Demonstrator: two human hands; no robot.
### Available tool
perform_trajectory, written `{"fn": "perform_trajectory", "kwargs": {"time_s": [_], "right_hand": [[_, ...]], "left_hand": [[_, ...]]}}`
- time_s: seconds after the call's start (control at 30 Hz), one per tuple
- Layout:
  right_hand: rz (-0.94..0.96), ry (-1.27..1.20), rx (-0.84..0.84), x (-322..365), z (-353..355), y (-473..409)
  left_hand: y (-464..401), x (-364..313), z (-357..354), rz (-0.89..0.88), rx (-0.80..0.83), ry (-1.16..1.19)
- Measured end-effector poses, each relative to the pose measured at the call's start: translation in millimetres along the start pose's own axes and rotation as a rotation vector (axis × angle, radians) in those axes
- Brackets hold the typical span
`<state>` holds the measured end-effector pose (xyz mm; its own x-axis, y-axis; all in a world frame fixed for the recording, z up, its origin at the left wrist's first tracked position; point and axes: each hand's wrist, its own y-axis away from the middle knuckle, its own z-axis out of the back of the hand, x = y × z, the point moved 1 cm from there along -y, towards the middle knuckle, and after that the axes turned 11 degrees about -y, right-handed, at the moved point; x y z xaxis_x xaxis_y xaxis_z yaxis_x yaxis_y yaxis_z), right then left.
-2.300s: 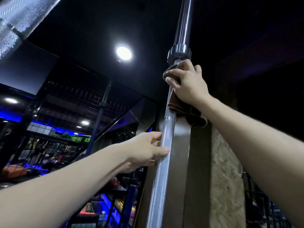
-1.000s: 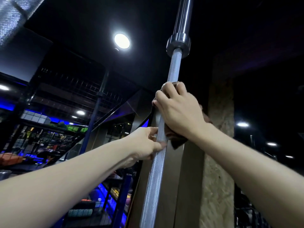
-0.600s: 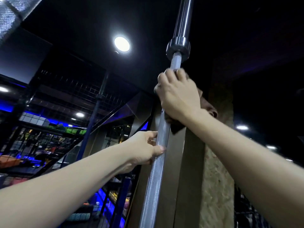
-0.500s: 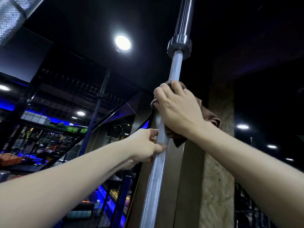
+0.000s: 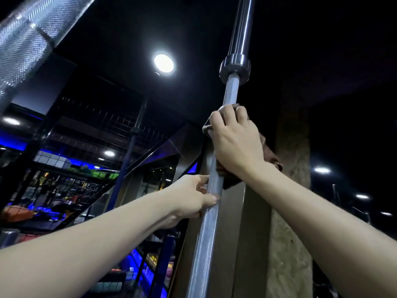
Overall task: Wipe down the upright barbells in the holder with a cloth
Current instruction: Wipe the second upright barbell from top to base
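Note:
An upright steel barbell [image 5: 206,224] rises through the middle of the head view, its collar [image 5: 235,66] and sleeve above. My right hand [image 5: 234,145] grips a dark brown cloth [image 5: 268,153] wrapped round the knurled shaft, a little below the collar. My left hand [image 5: 193,198] holds the shaft just under it, thumb across the front and fingers behind. The holder at the bar's foot is out of view.
A second knurled barbell [image 5: 28,37] slants across the top left corner, close to the camera. Behind the bar stands a brown and stone pillar [image 5: 287,233]. A blue rack post [image 5: 120,179] and gym racks lie to the left below a ceiling lamp [image 5: 164,63].
My right hand slid the cloth up and down the shaft below the collar: high, down, up, then down again. It sits about where it was half a second ago. My left hand kept its hold.

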<state>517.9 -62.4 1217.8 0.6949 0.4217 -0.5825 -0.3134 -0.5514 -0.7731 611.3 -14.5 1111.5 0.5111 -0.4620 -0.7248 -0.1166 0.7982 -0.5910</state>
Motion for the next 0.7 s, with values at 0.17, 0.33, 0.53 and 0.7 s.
{"fn": "perform_trajectory", "kwargs": {"time_s": [0.17, 0.33, 0.53, 0.7], "right_hand": [[0.090, 0.074, 0.056, -25, 2, -31], [-0.117, 0.027, 0.224, -38, -8, -62], [-0.222, -0.282, 0.460, -16, 16, -19], [-0.170, -0.378, 0.405, -13, 30, 0]], "left_hand": [[0, -8, 0, -0.008, 0.013, -0.078], [-1, -14, -1, -0.033, 0.027, -0.199], [-5, -23, 5, 0.037, 0.037, -0.236], [-9, -17, 6, 0.039, 0.051, -0.161]]}}
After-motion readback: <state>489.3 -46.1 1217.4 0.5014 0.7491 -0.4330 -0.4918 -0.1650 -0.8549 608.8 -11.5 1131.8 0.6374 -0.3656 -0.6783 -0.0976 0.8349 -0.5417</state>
